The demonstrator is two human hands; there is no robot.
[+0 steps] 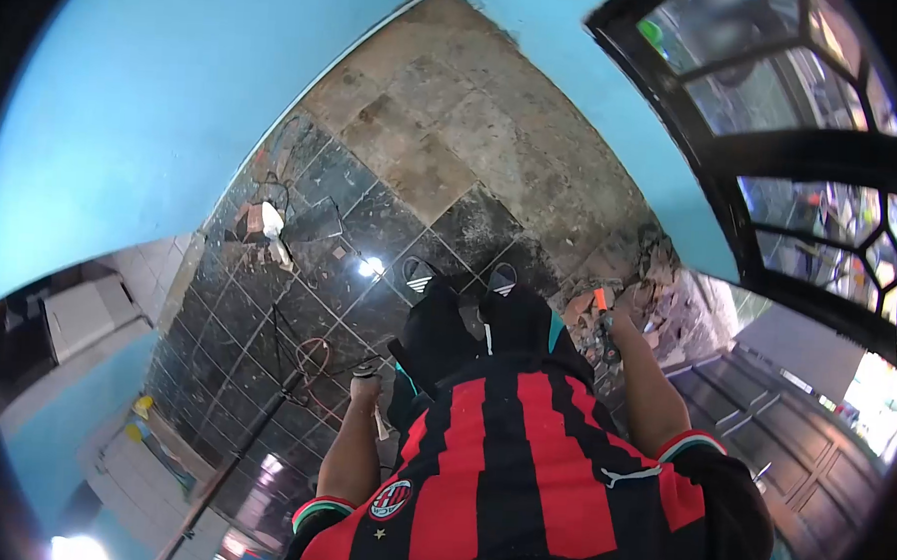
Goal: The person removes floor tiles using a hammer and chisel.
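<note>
My right hand (pixel 619 325) hangs low by my right leg, closed around a tool with a bright orange end (pixel 600 299). The rest of that tool is dark and too small to name. Close to the right hand lies a heap of broken tile rubble (pixel 668 305). On the other side my left hand (pixel 366 385) is closed at thigh height, with a small dark and greyish thing at its fingers that I cannot make out. Beyond it, a reddish cable (pixel 313 359) loops over the dark floor tiles (pixel 221 335).
Bare, rough floor (pixel 436 109) fills the far corner between blue walls (pixel 156 97). A white object (pixel 272 220) lies among debris at left. A long pole (pixel 236 456) slants at lower left. A black-framed window (pixel 804 150) and brown panelled door (pixel 802 426) stand right.
</note>
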